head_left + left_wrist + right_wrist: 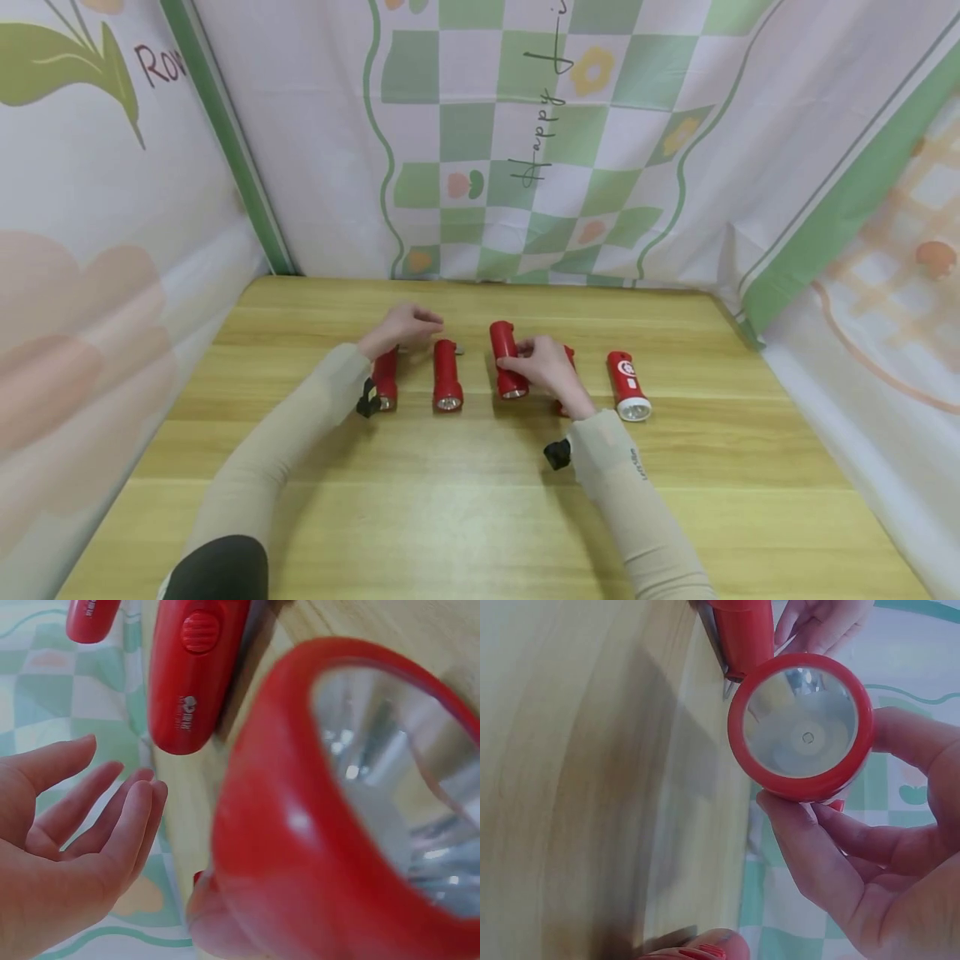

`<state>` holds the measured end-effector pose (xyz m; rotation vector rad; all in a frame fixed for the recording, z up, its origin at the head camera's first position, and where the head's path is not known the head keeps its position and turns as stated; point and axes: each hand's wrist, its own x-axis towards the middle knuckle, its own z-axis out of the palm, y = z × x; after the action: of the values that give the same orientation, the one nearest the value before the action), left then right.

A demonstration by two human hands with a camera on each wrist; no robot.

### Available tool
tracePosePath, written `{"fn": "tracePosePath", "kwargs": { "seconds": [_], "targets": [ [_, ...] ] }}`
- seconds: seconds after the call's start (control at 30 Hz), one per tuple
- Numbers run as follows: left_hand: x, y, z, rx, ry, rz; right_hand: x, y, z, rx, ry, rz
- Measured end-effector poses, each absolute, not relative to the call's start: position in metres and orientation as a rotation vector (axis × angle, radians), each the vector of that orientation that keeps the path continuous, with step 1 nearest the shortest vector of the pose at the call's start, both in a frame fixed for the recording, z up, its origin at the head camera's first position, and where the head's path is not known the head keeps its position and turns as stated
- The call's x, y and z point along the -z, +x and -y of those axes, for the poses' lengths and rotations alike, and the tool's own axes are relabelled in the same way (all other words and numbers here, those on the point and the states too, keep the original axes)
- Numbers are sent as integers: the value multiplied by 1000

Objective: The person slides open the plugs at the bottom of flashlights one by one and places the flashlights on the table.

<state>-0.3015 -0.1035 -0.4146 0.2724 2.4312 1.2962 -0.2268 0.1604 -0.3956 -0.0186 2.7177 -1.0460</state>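
My right hand (542,362) pinches a red flashlight (504,350) between thumb and fingers, its lens end toward me. The right wrist view looks onto the round lens (808,739) with the fingers gripping the body. To the left, my left hand (405,327) hovers at the tail of the leftmost flashlight (386,375), fingers relaxed and holding nothing. Between the hands lies another red flashlight (446,371). A further one (567,360) is mostly hidden behind my right hand. In the left wrist view, a flashlight head (270,825) looms close beside the loosely bent left hand (82,832).
Farther right lies a red flashlight with a white lens rim (628,385). All rest in a row on a wooden table (450,500). A patterned cloth (315,150) hangs behind the table and on both sides. Each wrist carries a small black device.
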Motion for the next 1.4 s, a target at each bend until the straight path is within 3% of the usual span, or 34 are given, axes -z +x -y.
{"fn": "tracePosePath", "kwargs": {
  "seconds": [1.4],
  "targets": [
    [372, -285, 72, -1553, 471, -2398, 363, -217, -152, 1185, -189, -2818]
  ]
}}
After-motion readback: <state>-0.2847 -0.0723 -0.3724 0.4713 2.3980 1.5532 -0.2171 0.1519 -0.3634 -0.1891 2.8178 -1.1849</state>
